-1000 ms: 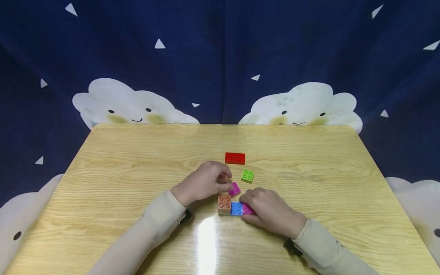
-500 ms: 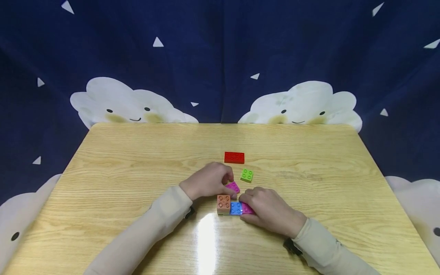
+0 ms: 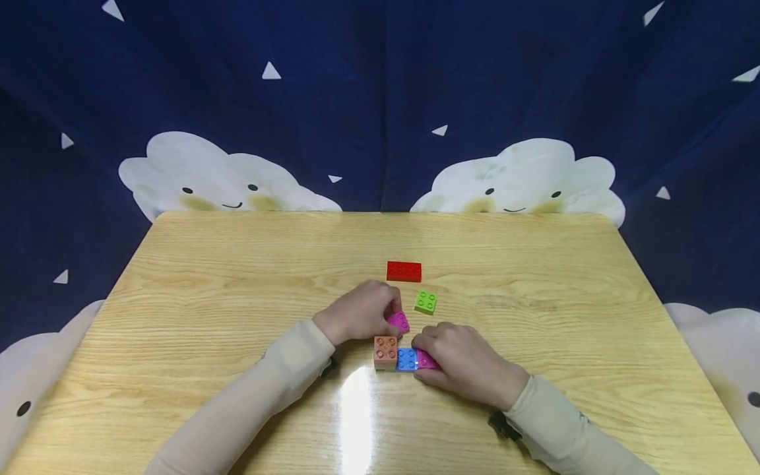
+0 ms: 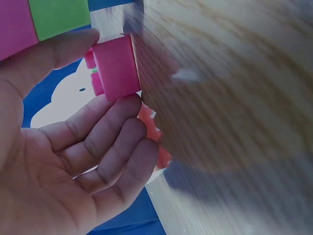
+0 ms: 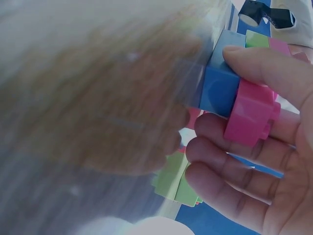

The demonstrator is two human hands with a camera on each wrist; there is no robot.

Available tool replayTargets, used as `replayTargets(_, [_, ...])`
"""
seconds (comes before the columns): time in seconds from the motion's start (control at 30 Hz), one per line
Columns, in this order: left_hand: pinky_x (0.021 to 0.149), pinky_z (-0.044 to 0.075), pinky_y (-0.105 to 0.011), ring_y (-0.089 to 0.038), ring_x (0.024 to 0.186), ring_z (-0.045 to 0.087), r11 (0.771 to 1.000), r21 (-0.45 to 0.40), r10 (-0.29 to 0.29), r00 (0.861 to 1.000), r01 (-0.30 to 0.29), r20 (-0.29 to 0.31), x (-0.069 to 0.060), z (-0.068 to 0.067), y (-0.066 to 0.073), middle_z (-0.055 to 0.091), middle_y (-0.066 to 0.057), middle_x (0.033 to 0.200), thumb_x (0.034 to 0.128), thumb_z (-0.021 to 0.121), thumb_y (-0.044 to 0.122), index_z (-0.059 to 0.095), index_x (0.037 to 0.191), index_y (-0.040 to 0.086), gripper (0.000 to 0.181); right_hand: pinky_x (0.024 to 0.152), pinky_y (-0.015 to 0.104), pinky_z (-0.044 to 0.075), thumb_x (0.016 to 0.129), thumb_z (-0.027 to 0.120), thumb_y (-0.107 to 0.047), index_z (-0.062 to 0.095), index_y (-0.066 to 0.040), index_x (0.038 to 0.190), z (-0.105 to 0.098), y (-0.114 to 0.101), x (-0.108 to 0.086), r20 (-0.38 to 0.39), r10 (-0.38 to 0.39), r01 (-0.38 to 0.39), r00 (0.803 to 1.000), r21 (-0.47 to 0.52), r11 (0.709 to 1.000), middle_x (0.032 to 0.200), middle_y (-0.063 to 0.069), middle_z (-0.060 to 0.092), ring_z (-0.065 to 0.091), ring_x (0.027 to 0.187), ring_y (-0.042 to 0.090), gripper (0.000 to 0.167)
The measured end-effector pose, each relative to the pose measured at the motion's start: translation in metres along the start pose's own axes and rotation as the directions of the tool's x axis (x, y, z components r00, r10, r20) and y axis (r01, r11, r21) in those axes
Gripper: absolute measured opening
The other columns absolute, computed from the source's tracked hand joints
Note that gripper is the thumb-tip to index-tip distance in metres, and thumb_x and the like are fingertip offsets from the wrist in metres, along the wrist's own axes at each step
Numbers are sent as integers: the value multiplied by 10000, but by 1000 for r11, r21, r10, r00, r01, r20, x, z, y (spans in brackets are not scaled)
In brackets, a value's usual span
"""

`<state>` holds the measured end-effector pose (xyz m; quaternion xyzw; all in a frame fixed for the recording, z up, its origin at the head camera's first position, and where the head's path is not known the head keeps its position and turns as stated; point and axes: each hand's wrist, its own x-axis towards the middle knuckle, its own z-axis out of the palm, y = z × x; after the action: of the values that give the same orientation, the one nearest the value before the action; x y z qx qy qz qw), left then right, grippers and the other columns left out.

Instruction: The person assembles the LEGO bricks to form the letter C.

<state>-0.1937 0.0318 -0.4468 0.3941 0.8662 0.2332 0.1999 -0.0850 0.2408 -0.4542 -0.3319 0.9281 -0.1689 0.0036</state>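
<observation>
My left hand (image 3: 362, 311) pinches a small pink brick (image 3: 400, 321) between thumb and fingers; in the left wrist view that pink brick (image 4: 120, 68) stands at the tabletop, its studs facing the thumb side. My right hand (image 3: 469, 364) grips the right end of a joined group, where another pink brick (image 3: 425, 360) sits on a blue brick (image 3: 406, 359). At the group's left end rises an orange-topped stack (image 3: 385, 349). In the right wrist view the thumb lies on the blue brick (image 5: 220, 88), and fingers curl under the pink brick (image 5: 250, 115).
Beyond the hands a lime green brick (image 3: 425, 302) lies on the wooden table (image 3: 237, 264), with a long red brick (image 3: 404, 271) farther back. A dark blue curtain (image 3: 380, 99) with printed clouds hangs behind the far table edge.
My left hand has come nearer to the loose pink brick and closed its thumb and fingers on it; the brick has turned a little. My right hand keeps its place on the group.
</observation>
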Motion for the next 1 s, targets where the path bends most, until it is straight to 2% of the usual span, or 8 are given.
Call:
replayTargets(0.23, [724,511,-332,-177,809,586,998,-34,-51,998,49,-35,-10,-7,0,642,-10,867,892,906,228,720,1015,63,278,637,272,518,909,903,-243,757,-72,1014,-1,0,1,15,5,-5,1000,11,1000,874,-31,714,563,725,62,249])
replayTargets(0.53, [655,483,-320,-140,694,536,993,-95,-81,993,73,-85,-24,-24,2,626,1,795,852,850,172,716,1081,59,289,691,308,570,913,900,-250,773,-62,1051,-1,0,2,15,7,-7,1000,12,1000,923,0,751,647,777,101,265])
replayTargets(0.8, [716,530,-338,-163,768,587,992,-128,-37,987,17,-155,-39,-34,10,673,24,899,835,818,169,712,1055,72,263,688,313,566,913,903,-272,771,-58,1053,0,1,1,16,6,-6,1000,5,1000,912,-9,736,637,770,103,288])
replayTargets(1.0, [737,543,-345,-216,823,633,992,-125,3,982,-27,-190,-50,-40,16,680,52,897,832,795,154,705,1022,101,217,684,308,562,916,901,-275,770,-63,1055,-1,0,1,23,13,-13,1000,13,1000,910,-13,733,626,764,94,285])
